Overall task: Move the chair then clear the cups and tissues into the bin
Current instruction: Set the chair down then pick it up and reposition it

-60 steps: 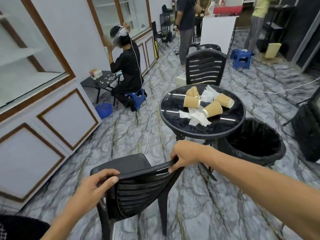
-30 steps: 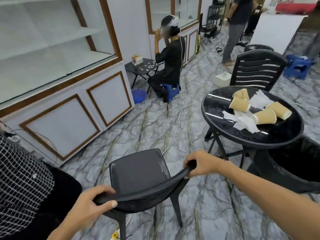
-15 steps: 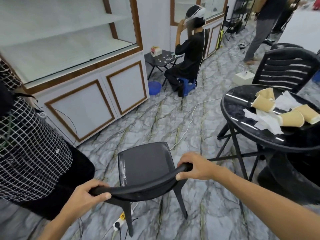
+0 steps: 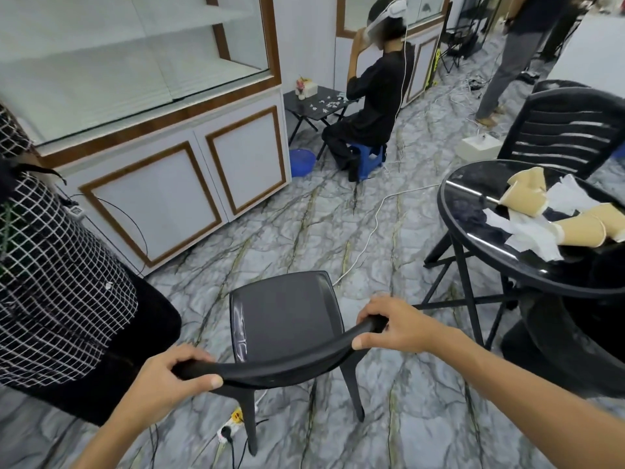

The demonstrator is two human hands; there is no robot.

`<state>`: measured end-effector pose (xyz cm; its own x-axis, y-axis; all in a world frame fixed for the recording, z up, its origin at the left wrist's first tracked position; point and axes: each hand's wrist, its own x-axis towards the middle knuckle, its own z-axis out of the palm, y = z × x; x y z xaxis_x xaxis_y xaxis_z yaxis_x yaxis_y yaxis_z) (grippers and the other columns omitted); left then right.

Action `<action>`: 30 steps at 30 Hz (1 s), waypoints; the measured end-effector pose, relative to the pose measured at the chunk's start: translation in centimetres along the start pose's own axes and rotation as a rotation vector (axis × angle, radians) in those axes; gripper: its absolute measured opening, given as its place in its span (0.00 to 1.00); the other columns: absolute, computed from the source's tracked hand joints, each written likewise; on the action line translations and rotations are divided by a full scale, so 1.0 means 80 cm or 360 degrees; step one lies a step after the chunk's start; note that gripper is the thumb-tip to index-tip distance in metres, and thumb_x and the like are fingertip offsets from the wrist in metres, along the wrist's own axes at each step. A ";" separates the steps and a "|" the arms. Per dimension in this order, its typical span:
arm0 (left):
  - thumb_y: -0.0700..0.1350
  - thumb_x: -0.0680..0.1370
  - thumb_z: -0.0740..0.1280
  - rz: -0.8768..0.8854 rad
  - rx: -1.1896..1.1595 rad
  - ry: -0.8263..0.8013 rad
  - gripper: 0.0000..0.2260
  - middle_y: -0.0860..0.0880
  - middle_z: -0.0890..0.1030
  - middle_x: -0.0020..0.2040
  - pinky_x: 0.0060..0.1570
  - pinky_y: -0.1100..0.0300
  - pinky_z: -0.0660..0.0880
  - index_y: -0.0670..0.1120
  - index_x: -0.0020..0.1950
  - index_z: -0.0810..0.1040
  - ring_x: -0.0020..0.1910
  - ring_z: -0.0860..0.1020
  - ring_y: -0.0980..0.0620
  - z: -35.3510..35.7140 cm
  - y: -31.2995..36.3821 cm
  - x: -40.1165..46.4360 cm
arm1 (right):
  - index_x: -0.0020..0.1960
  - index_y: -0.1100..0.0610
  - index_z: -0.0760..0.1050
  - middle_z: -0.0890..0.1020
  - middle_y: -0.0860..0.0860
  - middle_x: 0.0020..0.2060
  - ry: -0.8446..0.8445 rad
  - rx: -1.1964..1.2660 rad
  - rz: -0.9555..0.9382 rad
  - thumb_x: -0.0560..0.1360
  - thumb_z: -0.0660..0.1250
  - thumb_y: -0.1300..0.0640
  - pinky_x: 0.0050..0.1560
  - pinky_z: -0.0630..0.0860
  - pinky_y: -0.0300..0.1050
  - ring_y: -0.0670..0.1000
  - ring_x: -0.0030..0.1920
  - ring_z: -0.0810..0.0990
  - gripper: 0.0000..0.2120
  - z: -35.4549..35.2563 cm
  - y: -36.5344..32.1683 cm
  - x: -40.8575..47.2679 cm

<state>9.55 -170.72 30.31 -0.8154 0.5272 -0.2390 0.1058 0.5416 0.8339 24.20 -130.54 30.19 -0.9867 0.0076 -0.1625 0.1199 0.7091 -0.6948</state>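
Observation:
A black plastic chair (image 4: 284, 309) stands on the marble floor in front of me, its seat facing away. My left hand (image 4: 169, 377) grips the left end of its curved backrest and my right hand (image 4: 395, 324) grips the right end. At the right, a round black table (image 4: 473, 231) carries brown paper cups (image 4: 527, 198) lying on their sides and crumpled white tissues (image 4: 527, 231). The black bin (image 4: 575, 336) sits partly under the table's near edge, its opening mostly hidden.
A person in a checked shirt (image 4: 50, 282) stands close at my left. A white cabinet (image 4: 169, 157) lines the wall. A power strip (image 4: 233, 424) and cables lie under the chair. A second black chair (image 4: 568, 130) stands behind the table; a seated person (image 4: 375, 96) is farther back.
I have turned and carried the chair leftward, away from the table, which now sits at the right edge of view. The person in the checked shirt has come into view at left.

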 end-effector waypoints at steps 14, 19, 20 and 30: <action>0.73 0.52 0.77 0.0174 -0.0040 0.0166 0.31 0.48 0.83 0.38 0.33 0.68 0.71 0.51 0.43 0.87 0.36 0.79 0.52 0.006 0.007 0.010 | 0.44 0.47 0.83 0.82 0.45 0.38 0.0253 0.0177 0.0065 0.58 0.76 0.27 0.40 0.74 0.40 0.45 0.41 0.79 0.27 -0.003 0.007 0.005; 0.73 0.54 0.76 0.0258 0.0021 0.0200 0.30 0.48 0.83 0.37 0.36 0.57 0.74 0.52 0.44 0.87 0.36 0.80 0.50 0.003 0.032 0.034 | 0.44 0.46 0.83 0.82 0.46 0.40 0.0359 0.0177 0.0120 0.56 0.76 0.26 0.41 0.76 0.40 0.46 0.42 0.81 0.28 -0.027 0.012 0.002; 0.73 0.55 0.76 0.0273 0.0042 0.0191 0.29 0.47 0.83 0.37 0.37 0.56 0.74 0.52 0.44 0.87 0.36 0.80 0.50 0.004 0.038 0.041 | 0.43 0.46 0.82 0.82 0.46 0.39 0.0388 0.0179 0.0129 0.56 0.76 0.26 0.40 0.75 0.39 0.47 0.41 0.81 0.27 -0.032 0.015 -0.001; 0.71 0.55 0.78 0.0430 0.0101 0.0007 0.20 0.59 0.85 0.42 0.39 0.70 0.73 0.63 0.40 0.85 0.41 0.81 0.62 0.055 0.137 0.122 | 0.43 0.50 0.84 0.84 0.48 0.39 0.0625 0.0221 0.0294 0.58 0.73 0.25 0.45 0.77 0.47 0.46 0.42 0.82 0.30 -0.102 0.040 -0.074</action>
<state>5.25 -156.74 34.90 -0.7551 0.6555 -0.0099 0.3552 0.4218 0.8342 29.51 -122.55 34.63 -0.9111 0.4108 -0.0332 0.2850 0.5699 -0.7707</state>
